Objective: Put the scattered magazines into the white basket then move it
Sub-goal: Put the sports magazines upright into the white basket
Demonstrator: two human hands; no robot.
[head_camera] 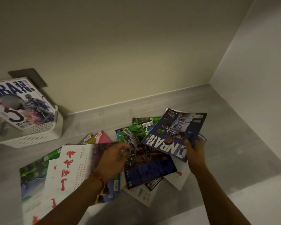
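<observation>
Magazines (pixel 91 168) lie scattered across lower centre; our right hand (pixel 195 153) pinches a blue NBA magazine (pixel 173 132), our left hand (pixel 112 161) hovers loose-fingered, holding nothing. White basket (pixel 31 137) at left holds one magazine (pixel 21 103).

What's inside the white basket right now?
One NBA magazine stands tilted in the white basket, its top sticking out above the rim. The magazine and the perforated walls hide the basket floor, so anything else inside can't be seen.
</observation>
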